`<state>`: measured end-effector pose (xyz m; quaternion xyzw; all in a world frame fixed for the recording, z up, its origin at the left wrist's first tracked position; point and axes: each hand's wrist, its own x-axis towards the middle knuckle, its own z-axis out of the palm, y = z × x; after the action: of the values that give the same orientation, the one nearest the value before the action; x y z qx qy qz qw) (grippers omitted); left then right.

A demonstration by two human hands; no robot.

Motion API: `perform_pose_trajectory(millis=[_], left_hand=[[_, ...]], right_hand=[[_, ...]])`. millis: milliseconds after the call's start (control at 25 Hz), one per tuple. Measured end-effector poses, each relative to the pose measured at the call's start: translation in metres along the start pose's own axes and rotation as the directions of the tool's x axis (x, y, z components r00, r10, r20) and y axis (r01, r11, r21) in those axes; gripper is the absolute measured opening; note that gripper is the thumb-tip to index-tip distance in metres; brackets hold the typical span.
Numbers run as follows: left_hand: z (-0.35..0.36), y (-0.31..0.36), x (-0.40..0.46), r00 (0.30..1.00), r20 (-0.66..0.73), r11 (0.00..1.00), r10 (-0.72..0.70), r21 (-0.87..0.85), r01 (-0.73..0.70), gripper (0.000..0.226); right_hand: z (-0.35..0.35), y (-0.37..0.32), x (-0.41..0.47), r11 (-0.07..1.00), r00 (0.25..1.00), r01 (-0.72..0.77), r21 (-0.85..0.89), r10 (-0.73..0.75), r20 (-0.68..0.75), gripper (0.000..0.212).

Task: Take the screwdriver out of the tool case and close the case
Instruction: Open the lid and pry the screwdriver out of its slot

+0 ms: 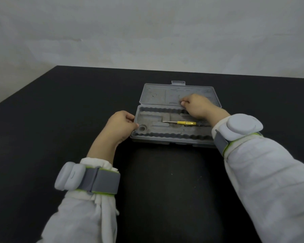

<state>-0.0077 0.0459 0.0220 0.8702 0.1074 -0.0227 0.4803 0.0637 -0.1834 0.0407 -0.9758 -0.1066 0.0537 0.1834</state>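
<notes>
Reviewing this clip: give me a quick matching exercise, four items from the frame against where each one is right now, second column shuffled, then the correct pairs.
Items:
1. screwdriver
2. left hand
3. right hand
4. lid

Places or states:
A. against the left end of the case tray
B. open, lying flat behind the tray
C. lying in the tray's moulded recess
D. over the lid and the tray's far edge, fingers curled

Pairs: 1-C, 2-A, 3-D, 4-B

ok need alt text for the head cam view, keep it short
A grey tool case lies open on a black table, a yellow-handled screwdriver still in its tray. The left hand steadies the case's left end; the right hand rests curled over the hinge.
</notes>
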Motion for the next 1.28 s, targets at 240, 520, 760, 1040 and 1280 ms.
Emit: perform_pose_trajectory(millis=[240,520,760,1040,1280], left_hand=[[0.002,-0.001,-0.001,0.995,-0.055,0.994,0.081,0.081,-0.076,0.021],[0.008,0.002,-0.006,0.979,-0.153,0.976,0.137,0.190,-0.106,0.020],[0.007,0.002,-0.007,0.984,-0.122,0.972,0.132,0.211,-0.104,0.021],[0.004,0.000,-0.004,0.984,-0.101,0.970,0.146,0.209,-0.123,0.020],[0.004,-0.001,-0.004,0.981,-0.105,0.970,0.163,0.201,-0.140,0.019]], right_hand=[[-0.004,0.007,-0.036,0.987,0.966,0.128,0.101,-0.100,-0.239,0.027],[0.005,0.013,-0.077,0.980,0.916,0.198,0.027,-0.176,-0.361,0.009],[0.010,0.018,-0.084,0.975,0.916,0.207,0.083,-0.164,-0.366,0.014],[0.014,0.012,-0.085,0.983,0.924,0.181,0.019,-0.163,-0.346,0.025],[0.014,0.005,-0.086,0.988,0.928,0.154,-0.025,-0.154,-0.338,0.022]])
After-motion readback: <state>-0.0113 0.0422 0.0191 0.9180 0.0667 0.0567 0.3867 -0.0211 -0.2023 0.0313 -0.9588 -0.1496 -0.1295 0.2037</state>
